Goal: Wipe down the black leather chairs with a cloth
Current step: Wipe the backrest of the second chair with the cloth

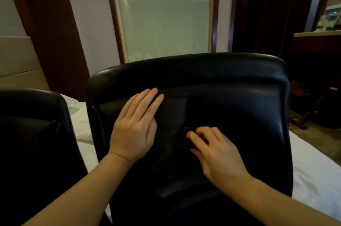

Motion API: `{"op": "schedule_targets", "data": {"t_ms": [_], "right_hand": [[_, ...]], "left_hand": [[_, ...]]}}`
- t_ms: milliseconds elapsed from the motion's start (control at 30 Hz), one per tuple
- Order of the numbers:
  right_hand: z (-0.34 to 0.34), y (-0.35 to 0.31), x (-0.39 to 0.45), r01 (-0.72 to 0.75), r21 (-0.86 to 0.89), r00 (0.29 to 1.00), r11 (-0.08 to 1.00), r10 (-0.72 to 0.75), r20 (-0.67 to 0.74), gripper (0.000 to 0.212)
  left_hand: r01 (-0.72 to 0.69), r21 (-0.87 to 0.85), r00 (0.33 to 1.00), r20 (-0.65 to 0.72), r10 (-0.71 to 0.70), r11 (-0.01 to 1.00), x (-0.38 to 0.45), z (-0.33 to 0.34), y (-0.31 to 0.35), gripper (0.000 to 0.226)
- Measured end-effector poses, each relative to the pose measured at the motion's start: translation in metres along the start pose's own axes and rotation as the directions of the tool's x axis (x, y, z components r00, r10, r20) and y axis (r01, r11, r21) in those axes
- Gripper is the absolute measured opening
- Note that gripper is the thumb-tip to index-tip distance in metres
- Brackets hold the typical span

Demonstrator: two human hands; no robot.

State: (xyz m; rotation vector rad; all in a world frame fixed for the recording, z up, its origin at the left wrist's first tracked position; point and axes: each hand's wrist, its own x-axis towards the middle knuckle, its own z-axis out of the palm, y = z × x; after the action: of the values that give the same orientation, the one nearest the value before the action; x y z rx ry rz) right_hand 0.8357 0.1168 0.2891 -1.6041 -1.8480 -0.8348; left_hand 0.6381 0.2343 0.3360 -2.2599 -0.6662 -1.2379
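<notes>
A black leather chair [212, 96] fills the middle of the frame, its padded backrest facing the camera, with a rounded top roll catching dull highlights along its upper edge. The leather below the roll is smooth and dark, with faint sheen down the right side.

The left hand [134, 129] lies flat against the backrest at centre left, fingers straight and pressed together, pointing up and to the right. The right hand [215, 152] sits lower, right of centre, its fingers curled around a small dark cloth [187, 136] held against the leather; the cloth is dim and blurred, so its shape is hard to make out.

A second black chair [31, 133] stands at the left edge, just beside the first. Between and behind them, white bedding [83, 124] shows, and more of it spreads along the lower right edge of the frame.

In the upper middle, a tall frosted glass panel [164, 13] sits in a dark reddish wood frame, with a small bright light spot reflected on it. Pale wall flanks it, and a broad dark wood column [53, 28] leans through the upper left. A beige padded headboard [18, 59] is at far left. At upper right, a dark doorway recedes beside a counter [317, 34] carrying some pale printed items, too blurred to identify.
</notes>
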Motion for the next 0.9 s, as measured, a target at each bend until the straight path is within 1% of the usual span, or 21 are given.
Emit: {"op": "schedule_targets", "data": {"t_ms": [67, 133, 167, 200, 267, 300, 333, 367, 433, 500, 567, 667, 733, 800, 867, 900], "right_hand": [[-0.001, 0.003, -0.003, 0.057, -0.022, 0.997, 0.998, -0.055, 0.057, 0.041], [-0.015, 0.010, 0.007, 0.146, -0.053, 0.987, 0.988, -0.142, 0.072, 0.039], [-0.025, 0.015, 0.016, 0.169, -0.069, 0.985, 0.983, -0.166, 0.047, 0.037], [-0.036, 0.021, 0.027, 0.151, -0.067, 0.988, 0.986, -0.152, -0.011, 0.036], [-0.057, 0.032, 0.059, 0.007, -0.017, 0.985, 1.000, -0.009, -0.172, 0.035], [-0.065, 0.035, 0.077, -0.075, 0.020, 0.973, 0.997, 0.078, -0.217, 0.036], [-0.066, 0.037, 0.092, -0.132, 0.053, 0.966, 0.990, 0.140, -0.217, 0.038], [-0.061, 0.036, 0.102, -0.163, 0.059, 0.964, 0.985, 0.172, -0.203, 0.039], [-0.041, 0.023, 0.105, -0.196, 0.064, 0.954, 0.979, 0.205, -0.218, 0.039], [-0.020, 0.006, 0.087, -0.199, 0.102, 0.949, 0.975, 0.218, -0.228, 0.039], [0.001, -0.006, 0.053, -0.143, 0.123, 0.969, 0.982, 0.164, -0.186, 0.039], [0.021, -0.017, 0.007, -0.030, 0.090, 0.996, 0.995, 0.038, -0.085, 0.041], [0.020, -0.017, -0.003, 0.014, 0.051, 1.000, 0.999, -0.014, -0.002, 0.045], [0.010, -0.013, 0.002, 0.079, 0.051, 0.995, 0.996, -0.082, 0.054, 0.044], [-0.006, -0.007, 0.010, 0.126, 0.072, 0.990, 0.989, -0.130, 0.061, 0.039], [-0.014, -0.002, 0.015, 0.126, 0.082, 0.991, 0.989, -0.129, 0.030, 0.036]], "left_hand": [[0.003, -0.006, 1.000, -0.002, -0.003, 1.000, 0.000, 0.000, -0.001, 0.047], [0.008, -0.024, 1.000, -0.009, -0.008, 1.000, 0.000, -0.001, 0.000, 0.047], [0.011, -0.035, 1.000, -0.013, -0.011, 0.999, 0.001, -0.002, 0.000, 0.047], [0.014, -0.041, 1.000, -0.016, -0.014, 0.999, 0.001, -0.002, 0.001, 0.046], [0.013, -0.034, 1.000, -0.021, -0.014, 0.999, 0.001, -0.002, 0.001, 0.045], [0.012, -0.031, 1.000, -0.023, -0.012, 0.999, 0.001, -0.002, 0.000, 0.045], [0.012, -0.032, 1.000, -0.024, -0.012, 0.999, 0.001, -0.001, 0.000, 0.046], [0.012, -0.036, 1.000, -0.024, -0.013, 0.999, 0.001, 0.000, -0.001, 0.046], [0.010, -0.035, 1.000, -0.021, -0.011, 0.999, 0.000, 0.001, -0.003, 0.045], [0.012, -0.040, 1.000, -0.024, -0.013, 0.999, 0.001, 0.004, -0.004, 0.045], [0.011, -0.058, 1.000, -0.024, -0.013, 0.998, 0.001, 0.005, -0.005, 0.045], [0.015, -0.061, 1.000, -0.017, -0.016, 0.998, 0.000, 0.005, -0.005, 0.045], [0.016, -0.060, 1.000, -0.012, -0.016, 0.998, 0.000, 0.005, -0.005, 0.045], [0.019, -0.068, 1.000, -0.013, -0.020, 0.997, 0.000, 0.003, -0.004, 0.046], [0.029, -0.087, 0.999, -0.014, -0.031, 0.996, 0.001, 0.001, -0.003, 0.046], [0.034, -0.095, 0.999, -0.016, -0.036, 0.995, 0.001, 0.001, -0.002, 0.046]]}}
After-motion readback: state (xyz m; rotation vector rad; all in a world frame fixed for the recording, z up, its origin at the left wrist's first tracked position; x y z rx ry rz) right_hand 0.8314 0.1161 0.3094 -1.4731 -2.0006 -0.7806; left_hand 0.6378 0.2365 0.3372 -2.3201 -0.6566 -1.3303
